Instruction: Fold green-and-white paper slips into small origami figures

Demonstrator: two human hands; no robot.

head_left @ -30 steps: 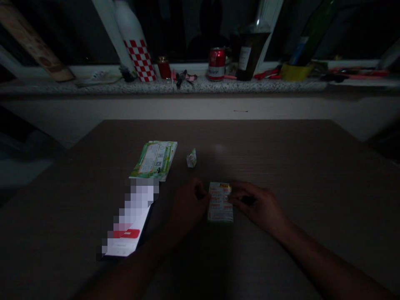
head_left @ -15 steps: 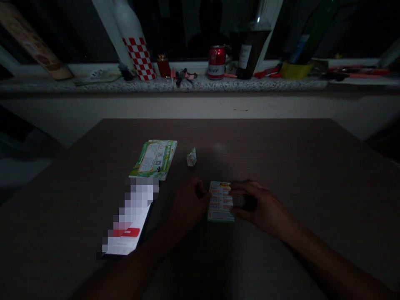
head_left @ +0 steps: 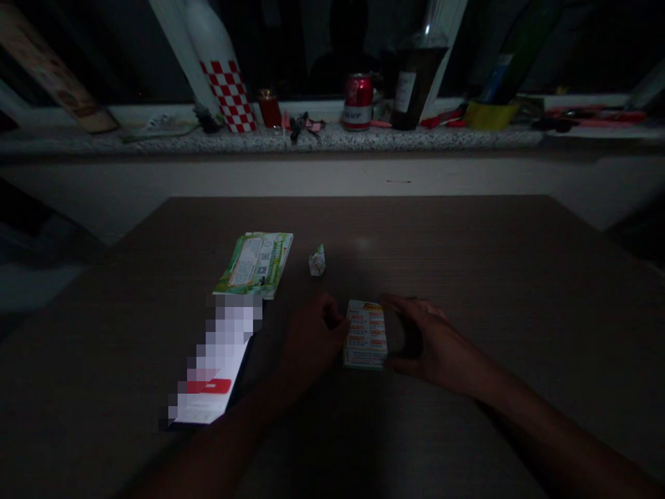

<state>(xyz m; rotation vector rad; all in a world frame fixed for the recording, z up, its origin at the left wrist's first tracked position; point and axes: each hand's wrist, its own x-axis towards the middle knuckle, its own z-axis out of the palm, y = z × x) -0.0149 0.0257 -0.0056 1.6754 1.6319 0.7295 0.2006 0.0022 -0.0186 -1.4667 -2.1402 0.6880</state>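
In the head view, a small folded printed leaflet (head_left: 366, 334) with orange and dark text lies flat on the table in front of me. My left hand (head_left: 318, 331) is at its left edge, fingers curled in and thumb and finger pinching that edge. At the right side is my right hand (head_left: 427, 341), with finger and thumb spread wide towards the top and bottom right corners. Dim light hides whether those fingertips press on the paper. Beyond my left hand stands a small folded paper piece (head_left: 316, 261), green and white.
Left of my hands lies a stack of green printed leaflets (head_left: 254, 265). A lit phone (head_left: 208, 405), partly pixelated, rests just in front of it. Along the granite windowsill (head_left: 332, 143) stand a checkered bottle (head_left: 228, 93), a red can (head_left: 358, 102) and other clutter.
My right hand's fingers have shifted from the leaflet's right edge to spread wider near its corners. The left hand keeps its pinch. The whole view has shifted slightly.
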